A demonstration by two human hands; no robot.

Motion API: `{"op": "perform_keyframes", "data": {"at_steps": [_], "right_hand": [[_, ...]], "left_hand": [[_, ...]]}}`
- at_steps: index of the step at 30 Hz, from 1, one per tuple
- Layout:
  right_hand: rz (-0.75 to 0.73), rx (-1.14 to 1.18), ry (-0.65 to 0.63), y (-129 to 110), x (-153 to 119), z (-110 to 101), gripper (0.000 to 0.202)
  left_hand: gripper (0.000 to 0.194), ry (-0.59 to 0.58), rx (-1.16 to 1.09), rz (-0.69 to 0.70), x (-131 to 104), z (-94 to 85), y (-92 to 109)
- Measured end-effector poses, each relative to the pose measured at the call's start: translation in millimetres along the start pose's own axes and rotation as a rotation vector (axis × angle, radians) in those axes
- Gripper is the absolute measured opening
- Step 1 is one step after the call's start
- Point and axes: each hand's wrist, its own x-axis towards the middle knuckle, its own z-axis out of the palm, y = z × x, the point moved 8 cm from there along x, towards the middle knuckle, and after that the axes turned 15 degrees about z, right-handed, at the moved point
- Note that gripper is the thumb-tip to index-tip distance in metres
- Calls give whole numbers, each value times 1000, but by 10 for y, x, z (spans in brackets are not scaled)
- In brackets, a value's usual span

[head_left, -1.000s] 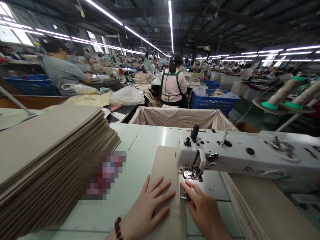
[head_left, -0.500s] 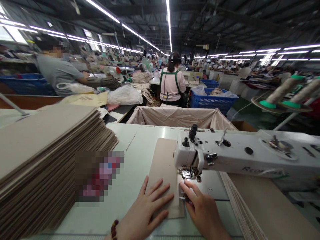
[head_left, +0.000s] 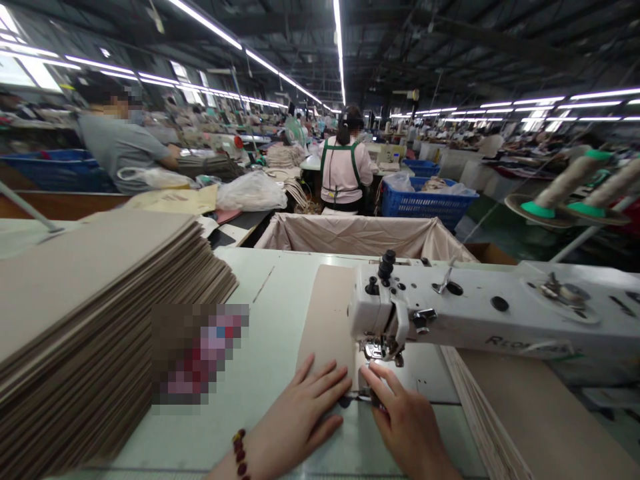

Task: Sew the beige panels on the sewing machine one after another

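A beige fabric panel (head_left: 327, 313) lies on the pale green table, its right edge under the presser foot (head_left: 374, 349) of a white sewing machine (head_left: 480, 313). My left hand (head_left: 313, 407) rests flat on the panel's near end, fingers spread. Just in front of the presser foot, my right hand (head_left: 407, 417) has its fingertips at the panel's right edge. Its fingers are bent and close together, with a small dark thing partly showing beneath them that I cannot make out. A small metal guide (head_left: 357, 397) sits between my hands.
At left stands a tall stack of beige panels (head_left: 115, 267), beside a blurred-out patch (head_left: 200, 353). More panels (head_left: 540, 407) lie right, under the machine arm. Behind the table is a cloth-lined bin (head_left: 350, 233). Thread cones (head_left: 565, 180) stand at right. Co-workers sit further off.
The panel has slid away from me under the presser foot, and its near end has moved up to my fingers. My left hand has moved slightly forward with it; the right has stayed almost still.
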Motion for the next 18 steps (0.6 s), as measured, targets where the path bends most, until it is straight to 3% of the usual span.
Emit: {"op": "perform_keyframes", "data": {"at_steps": [18], "right_hand": [[-41, 1, 15, 30, 18, 52, 70]], "left_hand": [[52, 93, 33, -68, 233, 37, -418]]}}
